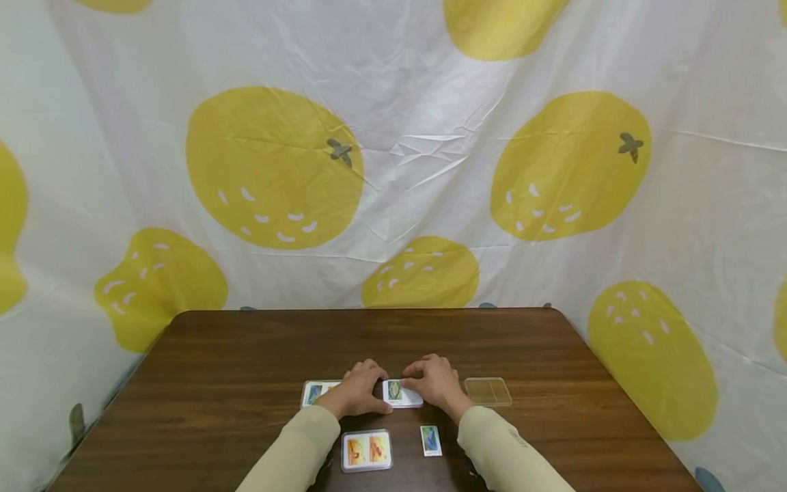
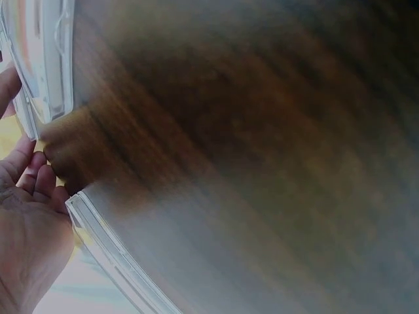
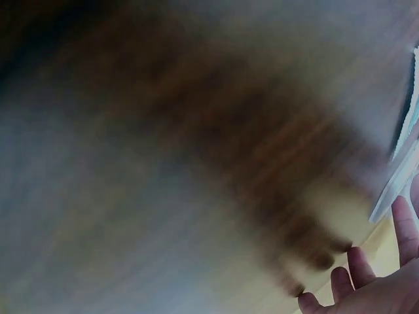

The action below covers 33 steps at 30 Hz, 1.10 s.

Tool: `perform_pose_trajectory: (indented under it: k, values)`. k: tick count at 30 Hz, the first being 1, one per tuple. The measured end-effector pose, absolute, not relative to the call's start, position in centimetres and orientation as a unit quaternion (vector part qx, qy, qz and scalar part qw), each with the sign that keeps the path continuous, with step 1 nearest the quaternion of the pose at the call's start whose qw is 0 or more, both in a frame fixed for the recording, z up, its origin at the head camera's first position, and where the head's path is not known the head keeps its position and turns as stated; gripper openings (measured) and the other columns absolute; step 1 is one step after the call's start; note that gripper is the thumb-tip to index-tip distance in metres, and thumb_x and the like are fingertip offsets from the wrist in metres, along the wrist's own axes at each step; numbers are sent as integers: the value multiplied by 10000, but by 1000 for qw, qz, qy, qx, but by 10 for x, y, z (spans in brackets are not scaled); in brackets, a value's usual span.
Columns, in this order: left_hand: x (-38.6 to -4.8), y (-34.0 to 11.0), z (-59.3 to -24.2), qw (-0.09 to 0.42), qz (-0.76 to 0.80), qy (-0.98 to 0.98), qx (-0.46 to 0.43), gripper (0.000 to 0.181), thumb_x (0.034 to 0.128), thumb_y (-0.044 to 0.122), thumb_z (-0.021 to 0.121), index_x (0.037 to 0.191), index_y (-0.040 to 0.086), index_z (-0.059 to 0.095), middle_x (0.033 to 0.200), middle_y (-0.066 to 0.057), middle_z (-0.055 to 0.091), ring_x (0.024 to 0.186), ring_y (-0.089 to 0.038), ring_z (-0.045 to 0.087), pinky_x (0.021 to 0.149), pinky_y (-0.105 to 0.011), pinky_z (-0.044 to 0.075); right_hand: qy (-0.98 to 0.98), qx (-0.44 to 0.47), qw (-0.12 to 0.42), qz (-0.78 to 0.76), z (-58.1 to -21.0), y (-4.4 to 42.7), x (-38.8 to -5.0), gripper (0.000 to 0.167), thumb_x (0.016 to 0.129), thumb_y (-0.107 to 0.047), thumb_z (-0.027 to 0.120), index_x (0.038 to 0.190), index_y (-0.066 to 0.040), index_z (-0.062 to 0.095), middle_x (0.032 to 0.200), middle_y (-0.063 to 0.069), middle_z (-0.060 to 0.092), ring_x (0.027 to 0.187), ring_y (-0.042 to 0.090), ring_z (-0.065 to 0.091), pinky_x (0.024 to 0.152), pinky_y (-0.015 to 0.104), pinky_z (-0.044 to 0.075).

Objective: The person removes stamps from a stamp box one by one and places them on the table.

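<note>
A clear-edged stamp case lies between my hands, with a green stamp in its left part. My left hand grips the case's left end, thumb at the near corner and index finger at the far corner. My right hand holds the case from its right side, thumb and index finger close together at the far edge; its fingers cover part of the case. In the right wrist view, the right hand's fingers touch the clear edge. In the left wrist view, the left hand shows between two case edges.
Another stamp case sits partly behind the left hand. Nearer lies a case with two orange stamps, and right of it a loose blue stamp. A transparent lid or tray rests right on the brown table.
</note>
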<state>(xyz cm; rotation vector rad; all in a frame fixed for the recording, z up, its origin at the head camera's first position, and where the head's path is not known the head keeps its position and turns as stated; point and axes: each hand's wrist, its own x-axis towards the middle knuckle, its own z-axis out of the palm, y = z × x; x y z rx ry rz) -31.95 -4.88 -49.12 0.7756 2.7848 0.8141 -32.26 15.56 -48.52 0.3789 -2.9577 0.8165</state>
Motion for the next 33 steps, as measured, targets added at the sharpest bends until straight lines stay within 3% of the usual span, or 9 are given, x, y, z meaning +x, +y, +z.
perform_pose_trajectory:
  k: [11, 23, 33]
  values:
    - [-321, -48, -493, 66, 265, 926, 260, 566, 787, 350, 833, 1217, 57, 609, 1246, -96, 505, 1188, -326, 450, 1004, -527, 349, -958, 128, 32, 254, -490, 151, -323, 135, 838, -343, 772, 900, -223, 762, 1288, 177, 574, 1230, 426, 459, 947, 659, 311]
    - [-319, -49, -490, 65, 267, 925, 261, 560, 780, 330, 840, 1202, 42, 610, 1231, -105, 508, 1177, -333, 454, 998, -534, 347, -959, 128, 14, 253, -484, 147, -324, 131, 829, -324, 783, 896, -212, 774, 973, 16, 669, 1012, 324, 563, 871, 589, 381]
    - [-318, -49, -488, 62, 268, 925, 262, 551, 774, 321, 843, 1189, 41, 614, 1219, -101, 513, 1169, -333, 458, 989, -527, 353, -954, 114, -10, 277, -482, 146, -327, 101, 846, -288, 772, 880, -193, 762, 908, -50, 709, 925, 248, 601, 830, 516, 407]
